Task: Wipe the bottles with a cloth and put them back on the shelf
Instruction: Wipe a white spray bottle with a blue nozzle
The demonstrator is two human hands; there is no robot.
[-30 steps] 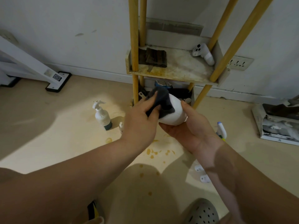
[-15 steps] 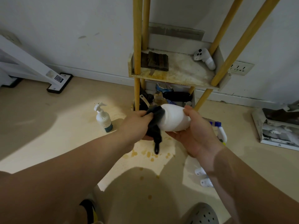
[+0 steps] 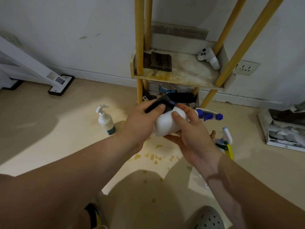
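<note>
Left hand (image 3: 142,123) grips a dark cloth (image 3: 158,104), thumb on top and fingers curled under, pressing it onto the upper end of the white spray bottle (image 3: 166,126). Right hand (image 3: 189,129) holds the same bottle: thumb lies across the top, fingers close together and curled beneath. The bottle is held in the air just in front of the shelf (image 3: 181,76), lying on its side below the shelf's middle board, and its blue trigger head (image 3: 209,114) points right.

On the middle board of the shelf there is a folded brown rag (image 3: 158,61) at the left end and a white controller (image 3: 209,58) at the right end. The shelf's lowest level holds dark clutter, too jumbled to tell apart.

A pump bottle (image 3: 105,121) stands upright on the floor left of the shelf. A second spray bottle (image 3: 225,139) is on the floor in front of the shelf's right legs, partly hidden by the right wrist. Yellow stains (image 3: 153,157) spot the floor in front of the shelf. A wall socket (image 3: 245,67) sits just right of the shelf.
</note>
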